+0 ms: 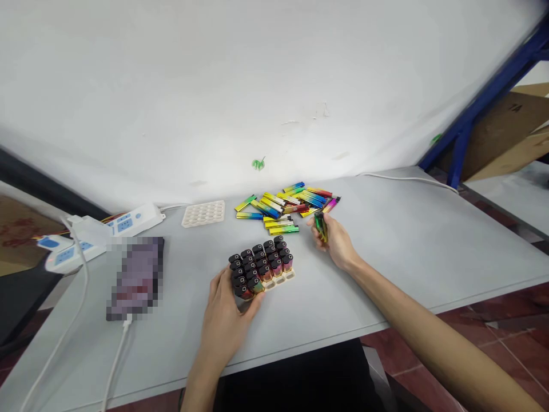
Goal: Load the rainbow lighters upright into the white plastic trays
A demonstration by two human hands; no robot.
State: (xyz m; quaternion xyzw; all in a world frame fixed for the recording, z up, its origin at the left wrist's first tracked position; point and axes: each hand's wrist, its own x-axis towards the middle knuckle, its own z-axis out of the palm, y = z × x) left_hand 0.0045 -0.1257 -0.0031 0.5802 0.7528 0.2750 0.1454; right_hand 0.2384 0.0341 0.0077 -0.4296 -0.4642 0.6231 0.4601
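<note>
Likely loading step. Left hand (227,320) clamped round slotted tray (274,285) at near-left corner, black-capped lighters (261,264) standing inside. Right hand (337,243), near loose lighters (295,209), grips green-gold lighter (319,223), possibly more than one. Next move calls for upright alignment over bare front slots (281,280).

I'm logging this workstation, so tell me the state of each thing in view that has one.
Near tray: partly filled, some bare slots at near right.
Standing pieces: upright, black tops up.
Far tray: flat, slots facing up.
Loose pieces: heaped, lying down.
Left hand: closed on the near tray.
Right hand: closed on a green-and-yellow piece.
Power strip: white adapter apparently plugged in.
Pixelated device: lying down, cable attached.
</note>
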